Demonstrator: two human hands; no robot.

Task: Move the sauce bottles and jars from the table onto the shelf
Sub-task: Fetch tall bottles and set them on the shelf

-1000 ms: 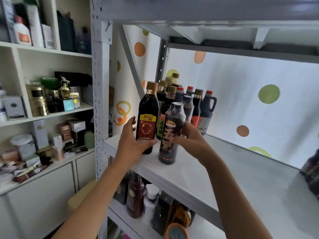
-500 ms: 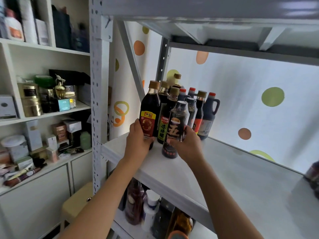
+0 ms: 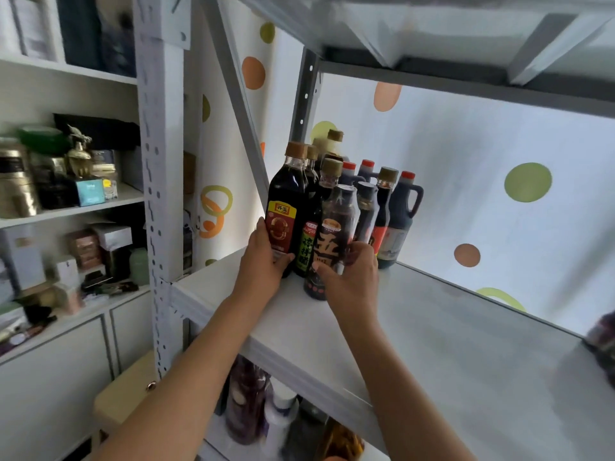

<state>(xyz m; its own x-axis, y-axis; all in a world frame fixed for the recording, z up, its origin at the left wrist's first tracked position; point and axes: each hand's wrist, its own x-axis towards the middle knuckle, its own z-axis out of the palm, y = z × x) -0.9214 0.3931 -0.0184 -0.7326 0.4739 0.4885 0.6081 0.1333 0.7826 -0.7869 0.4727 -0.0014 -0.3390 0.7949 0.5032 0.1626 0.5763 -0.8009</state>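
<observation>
A white metal shelf [image 3: 416, 344] carries a cluster of dark sauce bottles at its back left corner. My left hand [image 3: 263, 261] grips the base of a tall dark bottle with a red and yellow label [image 3: 288, 197] and a tan cap, standing upright on the shelf. My right hand [image 3: 352, 277] wraps around the lower part of a dark plastic-wrapped bottle [image 3: 334, 234] with an orange label, also upright on the shelf. A green-labelled bottle [image 3: 307, 247] stands between them. Behind are several more bottles, some with red caps, including a handled jug [image 3: 404, 211].
A grey upright post [image 3: 159, 161] and a diagonal brace frame the shelf's left side. The lower shelf holds more bottles [image 3: 248, 404]. A white cabinet [image 3: 50, 211] with boxes and jars stands at left. A dark object [image 3: 602, 337] sits at the shelf's far right.
Both hands have pushed their bottles back along the shelf toward the cluster in the corner. The two bottles now stand close against the others.
</observation>
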